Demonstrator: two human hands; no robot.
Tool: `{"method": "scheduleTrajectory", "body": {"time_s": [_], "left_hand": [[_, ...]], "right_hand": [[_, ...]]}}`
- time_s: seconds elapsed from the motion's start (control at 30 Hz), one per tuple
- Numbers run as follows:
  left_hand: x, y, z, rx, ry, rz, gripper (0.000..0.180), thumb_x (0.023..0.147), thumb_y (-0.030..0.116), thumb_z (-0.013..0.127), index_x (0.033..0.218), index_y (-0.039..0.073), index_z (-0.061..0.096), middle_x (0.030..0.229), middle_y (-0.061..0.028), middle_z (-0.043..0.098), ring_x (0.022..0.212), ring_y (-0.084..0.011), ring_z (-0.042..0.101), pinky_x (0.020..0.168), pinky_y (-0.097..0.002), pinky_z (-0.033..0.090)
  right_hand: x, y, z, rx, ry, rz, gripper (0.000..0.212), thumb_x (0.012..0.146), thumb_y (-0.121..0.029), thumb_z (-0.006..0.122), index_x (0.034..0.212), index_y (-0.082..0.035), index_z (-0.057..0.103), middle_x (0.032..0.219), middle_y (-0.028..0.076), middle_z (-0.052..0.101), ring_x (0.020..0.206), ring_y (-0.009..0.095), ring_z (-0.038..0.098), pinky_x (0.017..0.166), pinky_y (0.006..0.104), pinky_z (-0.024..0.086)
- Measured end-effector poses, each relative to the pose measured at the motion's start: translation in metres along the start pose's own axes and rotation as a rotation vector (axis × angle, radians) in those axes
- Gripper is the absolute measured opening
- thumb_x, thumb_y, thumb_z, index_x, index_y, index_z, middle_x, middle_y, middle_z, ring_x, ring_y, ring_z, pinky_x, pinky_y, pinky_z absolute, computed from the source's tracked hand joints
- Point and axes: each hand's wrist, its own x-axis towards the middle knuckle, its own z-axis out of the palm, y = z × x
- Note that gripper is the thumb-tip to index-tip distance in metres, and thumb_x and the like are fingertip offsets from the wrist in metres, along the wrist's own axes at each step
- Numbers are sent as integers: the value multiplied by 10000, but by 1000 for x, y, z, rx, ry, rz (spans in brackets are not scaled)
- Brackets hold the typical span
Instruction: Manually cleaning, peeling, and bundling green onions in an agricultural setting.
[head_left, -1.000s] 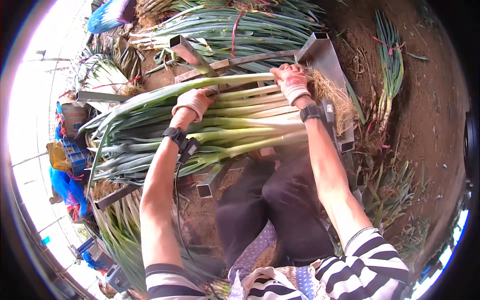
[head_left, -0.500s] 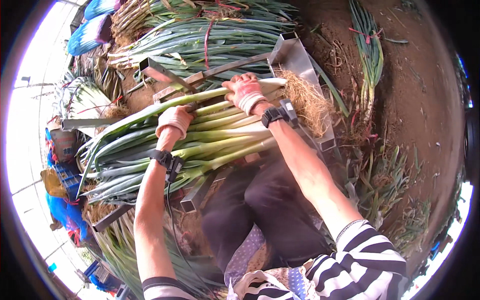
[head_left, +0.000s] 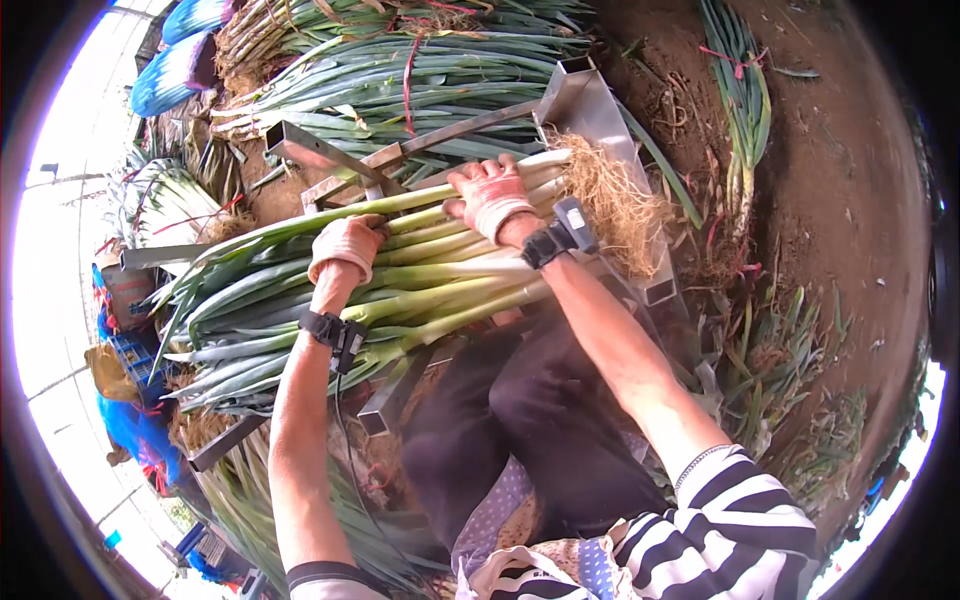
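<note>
A pile of long green onions (head_left: 450, 268) lies crosswise in a metal frame (head_left: 330, 155) over my lap. Their white ends and shaggy roots (head_left: 612, 205) rest against a metal end plate (head_left: 598, 105) at the right; the green leaves fan out to the left. My left hand (head_left: 348, 246), in a pale glove with bare fingertips, is closed on the stalks at the pile's far side, near the leaves. My right hand (head_left: 492, 198), gloved the same way, curls over the uppermost stalks nearer the roots. Some of its fingers are hidden behind the stalks.
Tied bundles of green onions (head_left: 420, 85) lie beyond the frame, with another bundle (head_left: 740, 120) on the soil at the right. Loose leaf trimmings (head_left: 780, 370) litter the ground nearby. Square metal tubes (head_left: 392, 398) jut out near my knees. A cable (head_left: 350, 465) hangs from my left wrist.
My right hand has shifted slightly down and left along the stalks, its wrist turning a little. My left hand stays nearly in place; the pile looks much the same.
</note>
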Motion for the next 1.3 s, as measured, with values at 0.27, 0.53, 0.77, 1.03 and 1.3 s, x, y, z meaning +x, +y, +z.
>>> {"method": "scheduleTrajectory", "body": {"time_s": [0.27,0.53,0.77,1.03,1.3], "left_hand": [[-8,-4,-2,-143,148,-36,308,762,392,649,998,196,676,947,-101,659,875,-284,629,779,-374,500],[7,-18,-42,145,-34,139,504,716,402,695,1188,273,575,1075,-107,627,1007,-310,583,868,-400,472],[5,-26,-28,-103,-51,71,428,715,307,708,1123,206,626,1046,-94,644,936,-276,620,835,-347,492],[19,-50,-13,-204,-6,162,420,700,317,728,1092,188,646,980,-117,660,893,-276,635,807,-336,505],[12,-31,-16,9,-70,54,425,719,397,699,1110,244,635,1001,-90,656,913,-276,627,818,-354,501]], "right_hand": [[1,8,-14,152,-273,70,469,747,-432,595,1187,-272,568,1227,48,527,1180,255,425,1049,414,195],[-3,20,0,127,-142,41,441,756,-493,575,1140,-279,610,1197,64,543,1149,264,448,1031,418,213],[-1,24,3,131,-84,40,487,750,-464,557,1182,-241,574,1191,91,551,1129,284,455,1021,407,249],[-5,25,6,37,85,-10,318,719,-437,624,936,-205,639,1064,62,580,1067,244,474,979,437,249],[-4,23,-13,83,-208,121,440,710,-426,635,1117,-262,602,1155,79,543,1125,263,457,990,449,292]]}}
